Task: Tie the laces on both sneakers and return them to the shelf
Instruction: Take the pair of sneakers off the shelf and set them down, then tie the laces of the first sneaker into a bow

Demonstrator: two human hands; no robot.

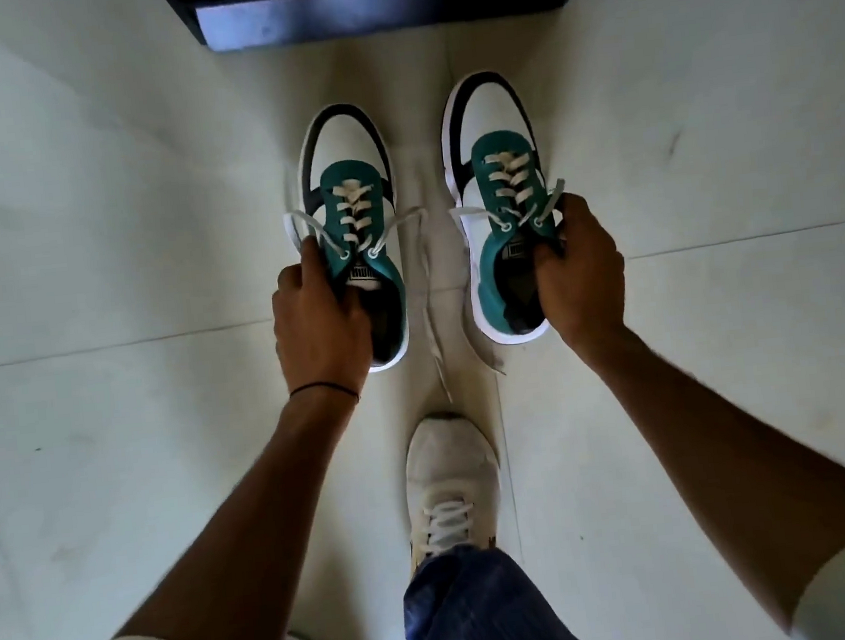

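Note:
Two white, black and green sneakers hang above the pale tiled floor, toes pointing away from me. My left hand [314, 320] grips the left sneaker [347, 172] at its collar and tongue. My right hand [580, 263] grips the right sneaker [490, 158] the same way. The white laces are untied. One loose lace [428, 293] dangles down between the two shoes, and another loops out over my left hand's fingers. A lace end also sticks up beside my right thumb.
A dark shelf [380, 11] stands on the floor straight ahead at the top of the view. My own foot in a white shoe [451, 482] and a blue trouser leg [479, 613] are below the sneakers. Tiled floor [93, 248] lies open on both sides.

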